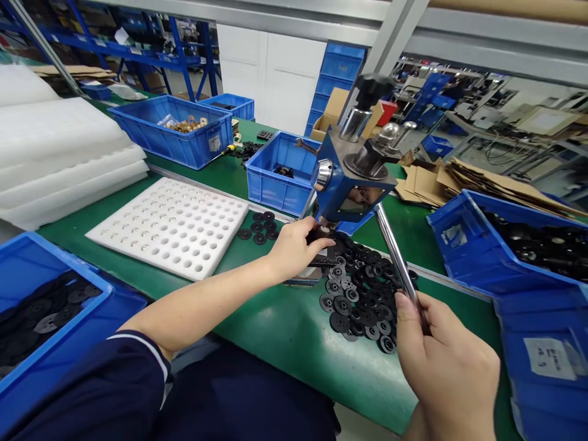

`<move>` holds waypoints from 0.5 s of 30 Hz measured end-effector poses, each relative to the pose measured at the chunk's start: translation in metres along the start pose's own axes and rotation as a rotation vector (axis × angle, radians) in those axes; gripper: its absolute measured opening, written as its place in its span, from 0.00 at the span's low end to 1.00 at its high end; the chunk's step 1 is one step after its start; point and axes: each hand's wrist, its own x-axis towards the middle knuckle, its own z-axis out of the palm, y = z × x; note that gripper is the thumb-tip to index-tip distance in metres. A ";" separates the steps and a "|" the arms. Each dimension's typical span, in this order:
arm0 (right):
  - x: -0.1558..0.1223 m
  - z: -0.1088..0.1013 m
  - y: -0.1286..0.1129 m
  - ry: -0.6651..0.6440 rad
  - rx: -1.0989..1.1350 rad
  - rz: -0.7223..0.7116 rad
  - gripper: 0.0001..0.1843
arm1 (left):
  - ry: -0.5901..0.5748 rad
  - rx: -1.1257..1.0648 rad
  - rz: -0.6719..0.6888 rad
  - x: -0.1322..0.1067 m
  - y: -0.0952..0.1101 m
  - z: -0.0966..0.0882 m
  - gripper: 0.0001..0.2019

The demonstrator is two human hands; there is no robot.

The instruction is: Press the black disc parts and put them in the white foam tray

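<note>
My right hand (445, 361) is wrapped around the steel lever (397, 257) of a blue arbor press (351, 177). Under the press head, my left hand (296, 248) has its thumb and fingers closed around something dark, largely hidden by the fingers. Black round plastic discs with hubs (362, 294) lie in a loose pile right of the press base (303, 278). A smaller group of black discs (260, 228) rests to the left of my left hand. Beyond it lies a white foam tray (206, 236) with rows of round holes, many holding small shiny metal pieces.
A blue bin (108, 291) of black discs stands at the near left. Another blue bin (459, 245) of black parts is at the right. Behind are a small blue bin (266, 184) and a long one (160, 144). White foam sheets (68, 147) are stacked left; flattened cardboard (427, 184) lies back right.
</note>
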 end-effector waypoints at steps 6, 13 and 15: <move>0.015 -0.013 0.000 -0.091 0.066 -0.066 0.24 | 0.000 -0.010 -0.026 0.001 0.001 -0.001 0.13; 0.003 -0.006 -0.002 -0.022 -0.027 0.017 0.17 | -0.009 -0.049 -0.083 -0.003 0.001 0.004 0.15; 0.000 -0.003 -0.006 0.029 -0.067 0.062 0.15 | -0.006 -0.050 -0.087 -0.002 0.003 0.003 0.16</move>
